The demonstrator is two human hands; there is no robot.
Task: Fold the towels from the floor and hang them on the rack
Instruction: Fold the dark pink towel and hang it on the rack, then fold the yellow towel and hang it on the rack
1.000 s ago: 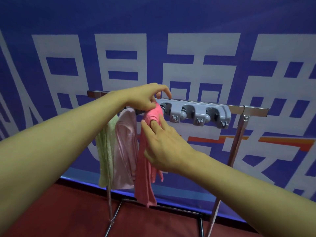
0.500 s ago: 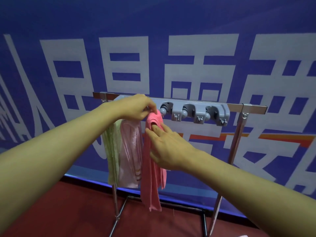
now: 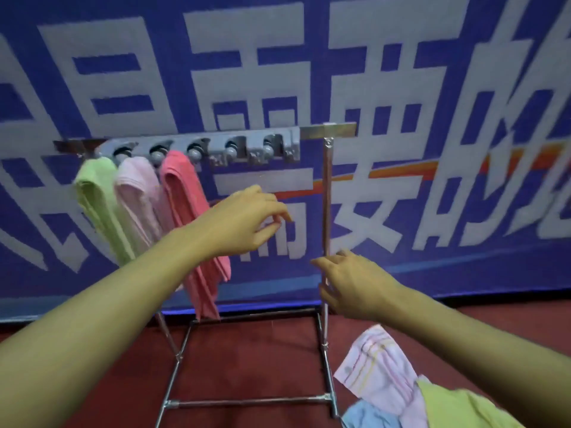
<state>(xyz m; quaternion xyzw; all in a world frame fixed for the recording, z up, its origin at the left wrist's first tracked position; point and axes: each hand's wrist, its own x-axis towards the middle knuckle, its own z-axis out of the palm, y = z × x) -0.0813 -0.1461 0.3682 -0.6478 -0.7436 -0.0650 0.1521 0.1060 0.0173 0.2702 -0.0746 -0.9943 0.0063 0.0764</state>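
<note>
**A:** How far along am I, going by what I can see?

**B:** I count three hung. On the grey plastic clip holder [image 3: 197, 146] fixed along the chrome bar of the metal rack [image 3: 326, 193], a light green terry towel [image 3: 99, 202] hangs from the clip farthest from the rack's upright post, a pale pink towel [image 3: 139, 196] from the next, and a coral pink towel [image 3: 185, 199] from the third. Each droops folded into a narrow strip.

**A:** And the holder's other slots?

**B:** The two clips nearest the post hold nothing. So I judge room for two more.

**A:** What is left on the floor?

**B:** A loose heap by the rack's foot, on the post side: a white towel with thin coloured stripes [image 3: 377, 366], a light blue towel [image 3: 367, 417] under its lower edge, and a yellow-green towel [image 3: 457, 409] beside them. None looks folded. More may lie out of view; I cannot tell.

**A:** My hands?

**B:** Both empty and well apart. My left hand [image 3: 244, 220] hovers in front of the coral towel's lower part, fingers loosely bent, gripping nothing. My right hand [image 3: 352, 285] is lower, just in front of the post, fingers relaxed. Whether it touches the post I cannot tell.

**A:** Next?

**B:** I'd guess picking from the heap, likely the striped one on top.
</note>
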